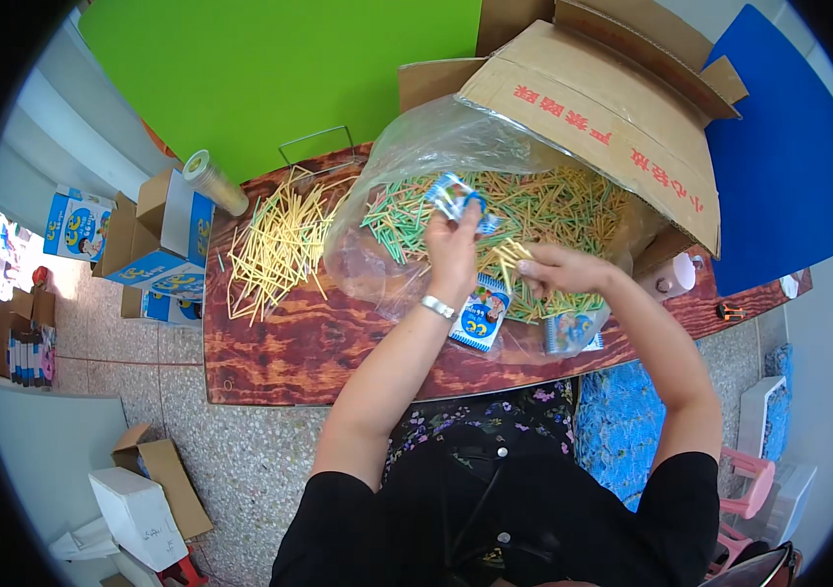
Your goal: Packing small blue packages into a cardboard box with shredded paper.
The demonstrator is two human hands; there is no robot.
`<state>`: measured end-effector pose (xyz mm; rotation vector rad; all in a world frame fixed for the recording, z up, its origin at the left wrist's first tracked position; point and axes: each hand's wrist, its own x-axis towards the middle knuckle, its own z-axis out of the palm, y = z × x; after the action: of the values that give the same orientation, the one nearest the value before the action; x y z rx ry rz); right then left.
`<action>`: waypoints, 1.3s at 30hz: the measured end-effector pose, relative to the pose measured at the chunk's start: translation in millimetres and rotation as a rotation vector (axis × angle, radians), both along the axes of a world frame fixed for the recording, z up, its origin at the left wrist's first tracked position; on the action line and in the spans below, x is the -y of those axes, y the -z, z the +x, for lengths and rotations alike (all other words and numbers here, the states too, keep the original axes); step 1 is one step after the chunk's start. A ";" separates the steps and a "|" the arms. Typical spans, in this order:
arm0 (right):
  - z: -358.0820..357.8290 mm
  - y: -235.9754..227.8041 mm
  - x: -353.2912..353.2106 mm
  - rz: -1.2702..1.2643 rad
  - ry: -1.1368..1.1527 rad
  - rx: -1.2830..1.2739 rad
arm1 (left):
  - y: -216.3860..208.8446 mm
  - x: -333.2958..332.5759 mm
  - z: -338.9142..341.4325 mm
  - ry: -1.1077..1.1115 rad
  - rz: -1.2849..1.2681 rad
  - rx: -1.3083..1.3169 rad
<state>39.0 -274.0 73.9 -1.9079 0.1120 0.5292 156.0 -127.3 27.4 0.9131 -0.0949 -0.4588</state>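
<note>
My left hand (pixel 450 247) pinches a small blue-and-white packet (pixel 450 196) near its top. Close beside it, my right hand (pixel 565 269) grips a small bunch of thin pale-yellow sticks (pixel 509 256), their ends pointing toward the packet. Both hands are over a large clear plastic bag (pixel 377 181), spread out of a tipped cardboard box (pixel 573 88). Inside it lies a heap of thin green, yellow and pinkish sticks (pixel 563 210). Below my hands rests another blue packet (pixel 480 315), and a further packet (pixel 571 335) lies partly under the plastic near the table's front edge.
On the reddish wooden table (pixel 270 362), loose yellow sticks (pixel 284 245) are piled at left, near a clear cylindrical tub (pixel 214 183) and a wire stand (pixel 319 147). A pinkish-white roll (pixel 673 277) stands at right. Blue cartons (pixel 162 240) sit beyond the left edge.
</note>
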 end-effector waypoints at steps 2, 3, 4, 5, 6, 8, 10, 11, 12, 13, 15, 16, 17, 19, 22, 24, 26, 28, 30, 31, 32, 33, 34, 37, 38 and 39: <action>4.4 7.7 -12.1 0.065 0.030 -0.001 | 4.9 15.4 -8.7 0.011 -0.035 -0.010; 6.6 8.5 -16.7 0.117 0.047 0.008 | 7.1 20.6 -12.7 -0.008 -0.041 -0.054; 7.3 8.9 -19.2 0.168 0.063 0.017 | 5.9 25.3 -16.9 -0.026 -0.048 -0.100; 7.5 9.6 -20.5 0.183 0.075 -0.003 | 3.6 32.1 -16.8 -0.096 -0.124 -0.113; 8.1 12.1 -23.6 0.181 0.076 -0.001 | 2.1 34.9 -13.8 -0.095 -0.125 -0.111; 10.0 21.0 -26.3 0.198 0.295 0.113 | 0.5 41.8 -9.4 -0.147 -0.227 -0.255; 11.9 28.3 -24.4 0.063 0.317 0.179 | 0.4 44.2 -8.3 -0.143 -0.200 -0.200; 10.9 26.0 -24.0 0.005 0.285 0.259 | 0.6 44.4 -7.6 -0.141 -0.169 -0.147; 9.4 23.4 -22.6 -0.054 0.252 0.337 | 1.1 44.4 -7.0 -0.138 -0.138 -0.094; 6.7 16.1 -18.2 -0.011 0.281 0.232 | 7.5 36.3 -3.3 -0.099 -0.081 0.013; -3.3 7.2 -4.6 0.063 0.334 0.198 | 8.3 16.8 -0.9 -0.061 -0.012 0.111; -4.7 2.7 -2.2 0.138 0.369 0.166 | 8.5 9.6 0.3 -0.041 0.057 0.210; -4.9 -2.3 -2.4 0.022 0.292 0.145 | 9.3 7.9 0.4 -0.078 0.066 0.184; -0.6 -1.2 -15.8 -0.330 0.130 0.212 | 8.7 11.9 1.9 -0.089 0.024 0.198; 11.0 -10.8 -39.6 -0.616 -0.038 0.222 | 13.4 11.7 -2.7 -0.057 0.103 0.278; 13.0 -11.1 -43.9 -0.611 -0.054 0.224 | 17.4 8.2 -4.5 0.050 0.157 0.239; 9.4 -1.1 -39.2 -0.585 -0.022 0.216 | 17.9 4.1 1.0 0.020 0.029 0.162; -0.1 11.6 -44.8 0.075 0.446 0.495 | 18.1 -8.6 3.8 0.006 0.130 -0.003; 10.5 8.8 -77.8 0.197 0.628 0.691 | 21.1 -8.3 -11.7 -0.031 0.131 -0.044; 16.7 9.2 -89.3 0.325 0.763 0.838 | 21.7 -3.6 -25.7 -0.033 0.076 -0.135; 21.0 11.2 -97.6 0.460 0.891 0.984 | 23.6 1.2 -35.8 -0.041 0.020 -0.222; 19.1 27.3 -103.6 0.364 0.843 0.958 | 29.7 7.7 -42.4 -0.073 -0.106 -0.186; 18.3 27.2 -112.7 0.366 0.839 0.958 | 36.0 3.1 -40.6 -0.077 -0.107 -0.185; 15.5 17.0 -125.9 0.276 0.734 0.947 | 35.8 -1.8 -38.9 0.080 -0.336 -0.283; 14.0 14.7 -121.4 0.277 0.732 0.947 | 34.0 -2.6 -37.2 0.079 -0.337 -0.282; 9.0 9.5 -111.8 0.413 0.688 0.838 | 32.6 -4.8 -35.3 0.044 -0.156 -0.029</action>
<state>48.0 -162.2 64.4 -1.4215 0.0908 -0.6685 120.7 -122.5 -5.2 0.7523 -0.1234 -0.4984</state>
